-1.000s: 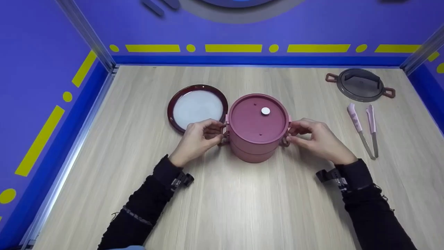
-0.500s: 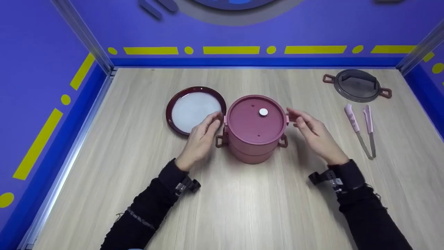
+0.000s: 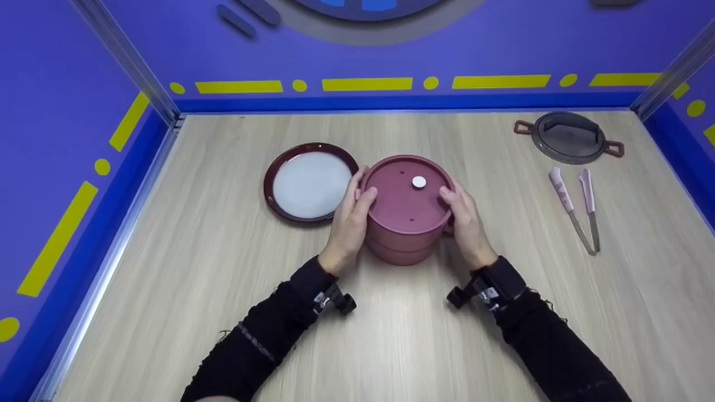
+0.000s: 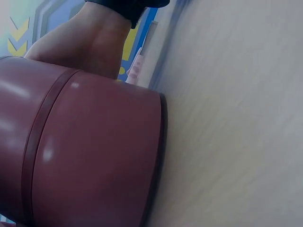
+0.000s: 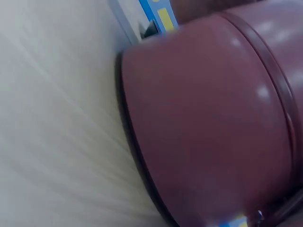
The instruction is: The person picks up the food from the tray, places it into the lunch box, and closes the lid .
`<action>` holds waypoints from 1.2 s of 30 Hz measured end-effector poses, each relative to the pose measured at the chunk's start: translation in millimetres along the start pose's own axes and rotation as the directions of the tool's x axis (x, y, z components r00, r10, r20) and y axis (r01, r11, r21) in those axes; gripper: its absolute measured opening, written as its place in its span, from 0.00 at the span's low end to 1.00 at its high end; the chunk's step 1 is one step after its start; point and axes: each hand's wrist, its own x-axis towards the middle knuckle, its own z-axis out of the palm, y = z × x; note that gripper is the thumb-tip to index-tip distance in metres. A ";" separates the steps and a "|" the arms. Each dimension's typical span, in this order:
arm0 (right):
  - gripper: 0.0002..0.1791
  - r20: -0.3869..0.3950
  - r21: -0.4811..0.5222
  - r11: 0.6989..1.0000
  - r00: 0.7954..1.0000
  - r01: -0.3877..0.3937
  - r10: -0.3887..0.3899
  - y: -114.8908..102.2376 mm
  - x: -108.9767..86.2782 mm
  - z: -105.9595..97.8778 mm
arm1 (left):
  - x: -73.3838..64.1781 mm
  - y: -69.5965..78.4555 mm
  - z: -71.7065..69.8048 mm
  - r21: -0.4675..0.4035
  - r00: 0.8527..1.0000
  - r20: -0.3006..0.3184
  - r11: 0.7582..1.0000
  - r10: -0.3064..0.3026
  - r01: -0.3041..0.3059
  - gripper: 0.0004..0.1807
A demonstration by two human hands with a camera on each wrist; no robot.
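Note:
A dark pink lidded pot stands on the table in the middle of the head view. Its lid is round and matching, with a small white knob. My left hand grips the upper left side, thumb over the lid's rim. On the other side, my right hand holds it the same way, its fingers mostly hidden behind the pot. Both wrist views are filled by the pot's glossy side, with a raised band around it and a dark base edge.
Left of the pot lies a white plate with a dark red rim, close to my left hand. At the back right are a smoky clear lid with brown handles and pink-handled tongs. Blue-purple panels border the table.
Both hands have let go of the pot's lower side handles, risen and closed in on its upper sides, thumbs now on the lid. The pot stays in place; the head view shifts slightly.

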 end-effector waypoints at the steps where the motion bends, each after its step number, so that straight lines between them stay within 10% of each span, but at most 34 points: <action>1: 0.30 0.004 0.016 1.000 1.000 0.000 0.000 0.6 -0.4 1.0 | -0.1 -0.4 0.6 -0.015 1.000 0.000 1.000 0.000 0.000 0.34; 36: 0.28 -0.047 0.032 0.999 0.999 0.007 -0.006 3.9 -0.5 6.6 | 1.0 -7.1 4.7 -0.129 0.999 0.000 0.991 0.044 -0.043 0.30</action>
